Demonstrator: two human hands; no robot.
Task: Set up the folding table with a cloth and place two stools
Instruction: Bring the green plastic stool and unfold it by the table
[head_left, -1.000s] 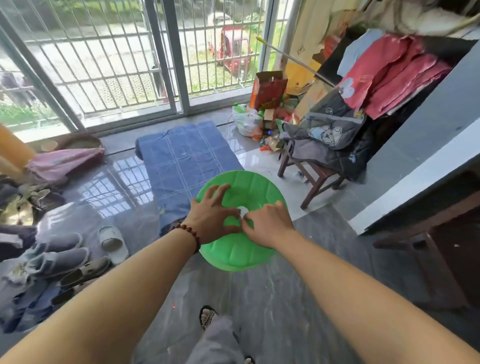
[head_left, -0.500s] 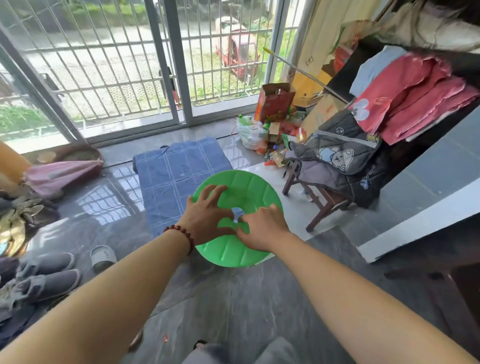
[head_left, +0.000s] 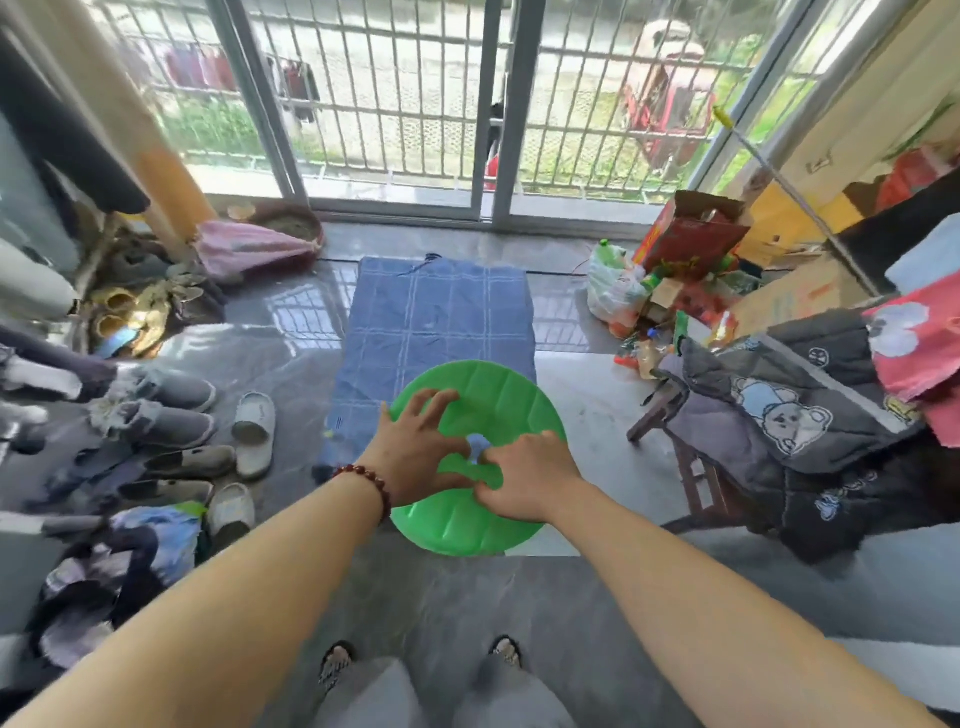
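Note:
A round green plastic stool (head_left: 488, 395) fills the middle of the view, seen from above, with a hole at the centre of its seat. My left hand (head_left: 415, 452) lies on the seat with its fingers spread and its thumb at the hole. My right hand (head_left: 530, 478) grips the seat at the hole's near edge. Beyond the stool, a blue checked cloth (head_left: 441, 312) covers a low rectangular surface that reaches toward the window. The stool's legs are hidden under its seat.
Shoes and slippers (head_left: 252, 431) crowd the floor at left. A wooden stool draped with a dark quilted jacket (head_left: 789, 415) stands at right, with bags, boxes and bottles (head_left: 670, 270) behind it. Barred sliding glass doors (head_left: 498, 104) close off the far side.
The view has swung left and forward, so the cloth now lies straight ahead. Both hands keep the same hold on the green stool, which now sits at the cloth's near end.

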